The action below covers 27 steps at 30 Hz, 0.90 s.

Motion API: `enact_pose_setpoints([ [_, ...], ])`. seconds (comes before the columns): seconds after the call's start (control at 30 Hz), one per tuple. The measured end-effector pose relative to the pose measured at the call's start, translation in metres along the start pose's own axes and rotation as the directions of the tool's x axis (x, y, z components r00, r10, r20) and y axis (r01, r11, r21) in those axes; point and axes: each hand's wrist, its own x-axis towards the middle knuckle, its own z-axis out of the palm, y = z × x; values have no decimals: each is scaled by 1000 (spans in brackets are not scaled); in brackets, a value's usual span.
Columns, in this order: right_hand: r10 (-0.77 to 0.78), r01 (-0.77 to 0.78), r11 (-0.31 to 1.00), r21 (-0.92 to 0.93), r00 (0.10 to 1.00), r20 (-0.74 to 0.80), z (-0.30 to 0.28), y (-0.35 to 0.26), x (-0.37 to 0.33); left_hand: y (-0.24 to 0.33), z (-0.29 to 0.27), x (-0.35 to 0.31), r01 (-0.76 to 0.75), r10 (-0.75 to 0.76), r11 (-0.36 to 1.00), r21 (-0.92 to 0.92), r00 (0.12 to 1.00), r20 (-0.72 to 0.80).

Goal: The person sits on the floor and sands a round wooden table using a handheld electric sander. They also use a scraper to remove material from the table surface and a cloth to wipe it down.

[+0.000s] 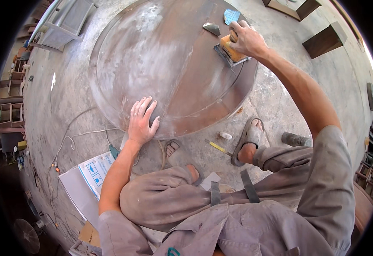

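A large round wooden tabletop (152,64) with a raised outer ring lies low in front of me, streaked with pale dust. My right hand (250,39) is closed over the top of a yellow-orange power sander (232,52) at its far right rim. Parts of the sander are hidden under the fingers. Flat on the near left edge rests my left hand (142,123), fingers stretched, dusty and holding nothing. Just beyond the sander lie a dark curled scrap (212,28), which looks like sandpaper, and a blue printed scrap (231,16).
A yellow utility knife (219,147) and a small white object (225,135) lie on the concrete between my sandalled feet. Cords (70,137) run along the floor at left, near a flattened printed carton (94,173). Wooden box parts (325,41) stand far right; a pale frame (62,32) stands far left.
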Motion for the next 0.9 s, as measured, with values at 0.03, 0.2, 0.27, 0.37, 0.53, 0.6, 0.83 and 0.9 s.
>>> enact_pose_setpoints([
  [0.03,6,-6,1000,-9,1000,-4,-1,8,5,0,2,2,-5,5,1000,-5,1000,-4],
  [0.2,-166,166,986,13,986,-1,8,-32,-23,-4,-2,-3,-3,3,1000,17,1000,-12],
  [0.27,-260,256,963,87,965,33,6,-56,-50,-3,-4,-4,0,0,1000,22,1000,-9],
  [0.37,-329,325,943,69,943,43,1,-60,-62,-1,-4,-1,-1,1,1000,16,1000,-15],
  [0.53,-253,253,967,-27,967,28,-4,2,-21,-1,-1,0,-11,11,1000,2,1000,-15],
  [0.6,-193,193,980,-41,981,14,-7,14,-9,-1,0,-1,-8,8,1000,-1,1000,-19],
  [0.83,-221,220,975,23,973,63,-3,-51,-63,-2,-4,-5,1,-1,1000,8,1000,-11],
  [0.9,-251,246,967,64,965,76,-5,-78,-85,-2,-2,-4,-5,6,1000,23,1000,-27],
])
